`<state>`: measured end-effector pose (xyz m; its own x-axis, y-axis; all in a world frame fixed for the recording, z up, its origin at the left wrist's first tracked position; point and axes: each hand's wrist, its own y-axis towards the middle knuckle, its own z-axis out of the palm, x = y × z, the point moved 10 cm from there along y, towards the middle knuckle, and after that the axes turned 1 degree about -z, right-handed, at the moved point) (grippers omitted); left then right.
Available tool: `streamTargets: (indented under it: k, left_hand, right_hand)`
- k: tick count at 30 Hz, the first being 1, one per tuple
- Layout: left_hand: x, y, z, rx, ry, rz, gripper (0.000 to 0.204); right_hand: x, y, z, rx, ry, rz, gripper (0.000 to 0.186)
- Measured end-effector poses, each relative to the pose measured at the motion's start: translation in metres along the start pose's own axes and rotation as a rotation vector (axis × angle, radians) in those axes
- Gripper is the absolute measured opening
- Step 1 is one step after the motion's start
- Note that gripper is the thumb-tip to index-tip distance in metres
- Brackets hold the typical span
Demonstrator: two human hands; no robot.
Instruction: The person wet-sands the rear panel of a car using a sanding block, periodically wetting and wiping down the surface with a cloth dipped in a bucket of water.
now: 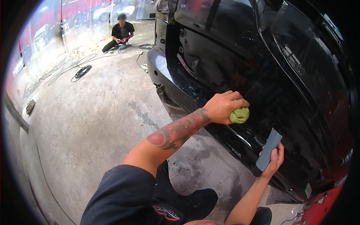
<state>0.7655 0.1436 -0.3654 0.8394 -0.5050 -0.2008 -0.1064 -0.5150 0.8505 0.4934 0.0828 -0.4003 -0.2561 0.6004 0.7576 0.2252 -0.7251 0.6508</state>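
Two hands at black car panel (262,82): left hand (222,106) clenches green cloth (240,114), right hand (274,162) pinches grey sanding block (268,150); best kept flat, strokes light, residue wiped.

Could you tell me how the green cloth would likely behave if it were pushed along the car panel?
The green cloth is bunched under the left hand, so it is probably soft and floppy. It looks light and should slide across the glossy black car panel.

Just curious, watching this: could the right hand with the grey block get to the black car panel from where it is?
Probably yes. The right hand holds the grey block right beside the black car panel, with nothing between them. The left hand presses a green cloth higher up, clear of it.
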Motion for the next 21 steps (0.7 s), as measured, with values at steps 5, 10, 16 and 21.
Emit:
streamTargets:
  k: [5, 10, 16, 21]
  left_hand:
    - [-0.003, 0.002, -0.001, -0.003, 0.008, 0.004, 0.059]
    - [-0.002, 0.001, -0.001, 0.007, 0.007, -0.011, 0.059]
    - [-0.003, 0.002, -0.001, -0.001, 0.017, -0.009, 0.057]
    - [-0.004, 0.003, -0.001, -0.004, 0.011, -0.001, 0.057]
  right_hand:
    - [-0.009, 0.015, 0.020, 0.101, 0.027, -0.008, 0.053]
    - [-0.010, 0.023, 0.035, 0.163, 0.023, 0.010, 0.058]
    - [-0.020, 0.032, 0.040, 0.229, 0.039, 0.066, 0.057]
    - [-0.029, 0.028, 0.039, 0.226, 0.011, 0.128, 0.054]
